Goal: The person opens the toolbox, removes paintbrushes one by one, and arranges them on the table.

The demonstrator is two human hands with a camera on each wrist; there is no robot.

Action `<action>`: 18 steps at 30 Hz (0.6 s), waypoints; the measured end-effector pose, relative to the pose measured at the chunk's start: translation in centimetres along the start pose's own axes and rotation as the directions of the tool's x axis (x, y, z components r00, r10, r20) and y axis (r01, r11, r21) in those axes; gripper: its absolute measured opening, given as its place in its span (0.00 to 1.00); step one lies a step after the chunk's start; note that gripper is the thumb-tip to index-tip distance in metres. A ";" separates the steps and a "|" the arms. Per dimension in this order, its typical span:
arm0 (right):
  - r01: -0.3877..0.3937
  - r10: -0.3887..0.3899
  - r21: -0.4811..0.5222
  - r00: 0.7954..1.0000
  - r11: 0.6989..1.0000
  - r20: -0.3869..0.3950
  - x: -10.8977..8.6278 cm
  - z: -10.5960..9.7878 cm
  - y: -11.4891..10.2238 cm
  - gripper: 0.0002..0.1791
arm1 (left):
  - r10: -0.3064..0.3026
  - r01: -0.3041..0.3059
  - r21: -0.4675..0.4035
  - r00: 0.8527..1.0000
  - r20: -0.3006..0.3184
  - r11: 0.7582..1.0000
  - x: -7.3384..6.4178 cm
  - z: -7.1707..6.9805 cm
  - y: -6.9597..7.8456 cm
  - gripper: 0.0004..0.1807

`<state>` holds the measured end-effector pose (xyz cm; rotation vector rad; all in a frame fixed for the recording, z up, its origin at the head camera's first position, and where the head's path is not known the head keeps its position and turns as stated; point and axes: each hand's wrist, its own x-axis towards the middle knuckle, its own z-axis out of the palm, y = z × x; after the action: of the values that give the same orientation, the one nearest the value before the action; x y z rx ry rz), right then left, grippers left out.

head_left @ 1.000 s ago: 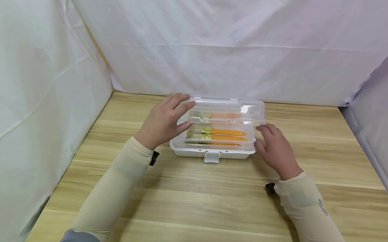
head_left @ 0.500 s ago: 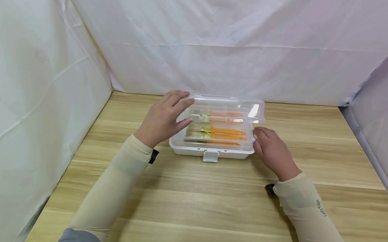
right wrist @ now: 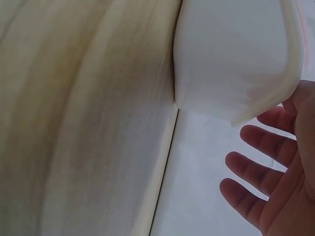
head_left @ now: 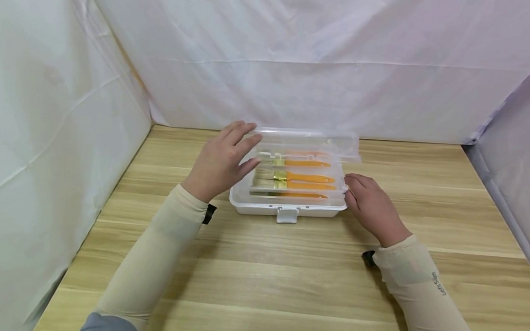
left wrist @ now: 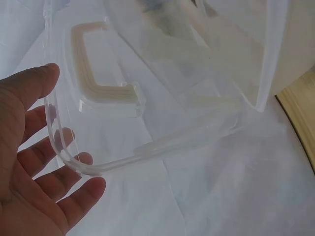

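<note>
A white plastic box [head_left: 254,209] stands on the wooden table with its clear hinged lid [head_left: 307,136] raised over the back. Several flat paintbrushes [head_left: 310,178] with orange handles and gold ferrules lie inside, bristles to the left; some show through the lid. My left hand [head_left: 219,164] holds the lid's left edge between thumb and fingers; in the left wrist view, fingertips [left wrist: 83,158] show behind the clear rim. At the box's right side, my right hand [head_left: 375,208] pinches the rim with thumb and forefinger, while its other fingers [right wrist: 248,167] stay loosely extended.
A white latch [head_left: 287,215] hangs at the box's front. White cloth [head_left: 267,87] screens the back and sides of the wooden table [head_left: 261,282]. The lid's handle [left wrist: 93,88] shows in the left wrist view.
The lid has tilted further up and back, uncovering more of the brushes, and my left hand has risen slightly with it. The box has shifted slightly left; my right hand has moved in against its side.
</note>
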<state>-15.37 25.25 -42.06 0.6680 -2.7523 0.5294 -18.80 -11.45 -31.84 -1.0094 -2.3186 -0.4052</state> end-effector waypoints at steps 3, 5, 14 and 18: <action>-0.004 0.004 0.003 1.000 1.000 0.002 0.0 0.0 0.0 0.17 | -0.015 0.015 -0.011 1.000 -0.018 1.000 0.2 0.0 -0.2 0.24; -0.013 0.013 0.001 1.000 1.000 0.006 0.0 0.0 0.1 0.17 | -0.018 0.017 -0.031 0.999 -0.027 0.999 0.3 0.0 -0.4 0.23; -0.018 0.018 -0.006 1.000 1.000 0.017 0.1 0.0 -0.1 0.17 | -0.035 0.032 -0.093 0.999 -0.038 0.995 0.9 0.4 -1.9 0.23; -0.005 0.005 -0.013 1.000 1.000 0.000 0.2 -0.1 -0.2 0.15 | -0.041 0.037 -0.110 0.999 -0.034 0.993 1.0 0.3 -2.4 0.22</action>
<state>-15.45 25.00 -41.87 0.6587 -2.7551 0.5126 -21.26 -12.36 -31.55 -1.0017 -2.3080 -0.5669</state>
